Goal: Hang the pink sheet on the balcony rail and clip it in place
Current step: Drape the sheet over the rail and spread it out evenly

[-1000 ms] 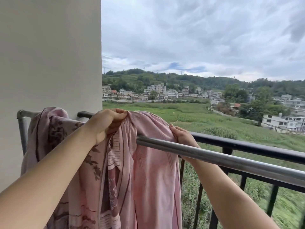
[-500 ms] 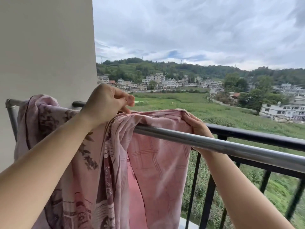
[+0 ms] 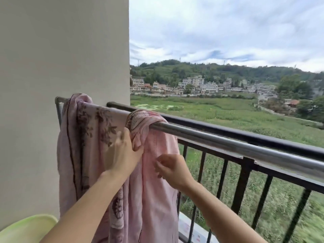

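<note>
balcony rail point(image 3: 219, 140): both hands dropped lower; left hand point(image 3: 122, 155) grips pink sheet point(image 3: 98, 137), right hand point(image 3: 172, 168) pinches it.

The sheet point(image 3: 91, 155) is showing as thin, soft cloth, matt, creasing into loose folds, with a dark floral print on one face and a plain pink weave on the other. The bar point(image 3: 219, 139) carrying it is looking like bare steel tube, smooth and shining. The railing point(image 3: 259, 139) behind is appearing as black-painted metal with a dull gloss. The wall point(image 3: 61, 50) is reading as matt, even plaster. The basin point(image 3: 26, 228) is gleaming like smooth green plastic.
</note>
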A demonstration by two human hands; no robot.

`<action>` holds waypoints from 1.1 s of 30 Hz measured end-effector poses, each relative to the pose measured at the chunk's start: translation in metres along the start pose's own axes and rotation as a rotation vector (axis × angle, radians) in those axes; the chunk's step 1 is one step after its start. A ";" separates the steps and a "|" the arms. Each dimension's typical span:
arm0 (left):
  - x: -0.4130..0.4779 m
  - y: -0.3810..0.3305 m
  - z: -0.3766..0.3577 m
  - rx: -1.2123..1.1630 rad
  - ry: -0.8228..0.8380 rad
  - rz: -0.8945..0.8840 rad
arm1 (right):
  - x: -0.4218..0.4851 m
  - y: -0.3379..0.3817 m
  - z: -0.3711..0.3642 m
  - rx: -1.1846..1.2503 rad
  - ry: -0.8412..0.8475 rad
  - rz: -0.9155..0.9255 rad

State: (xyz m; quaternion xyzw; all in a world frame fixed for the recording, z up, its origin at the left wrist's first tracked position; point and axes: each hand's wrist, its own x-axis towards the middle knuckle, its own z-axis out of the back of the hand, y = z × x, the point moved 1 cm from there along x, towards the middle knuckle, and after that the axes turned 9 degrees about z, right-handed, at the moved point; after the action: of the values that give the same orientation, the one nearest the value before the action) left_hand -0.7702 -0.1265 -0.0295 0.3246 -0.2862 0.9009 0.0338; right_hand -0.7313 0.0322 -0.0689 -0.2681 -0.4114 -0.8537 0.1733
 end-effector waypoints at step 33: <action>0.074 -0.034 0.088 -0.419 0.348 -0.242 | 0.006 -0.024 0.069 0.552 -0.175 -0.259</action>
State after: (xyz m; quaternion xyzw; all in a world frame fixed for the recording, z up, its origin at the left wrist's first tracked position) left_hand -0.7700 -0.1550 0.0870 0.1830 -0.4152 0.8536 0.2558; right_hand -0.7270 0.1012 -0.0438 -0.2287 -0.6718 -0.6983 0.0935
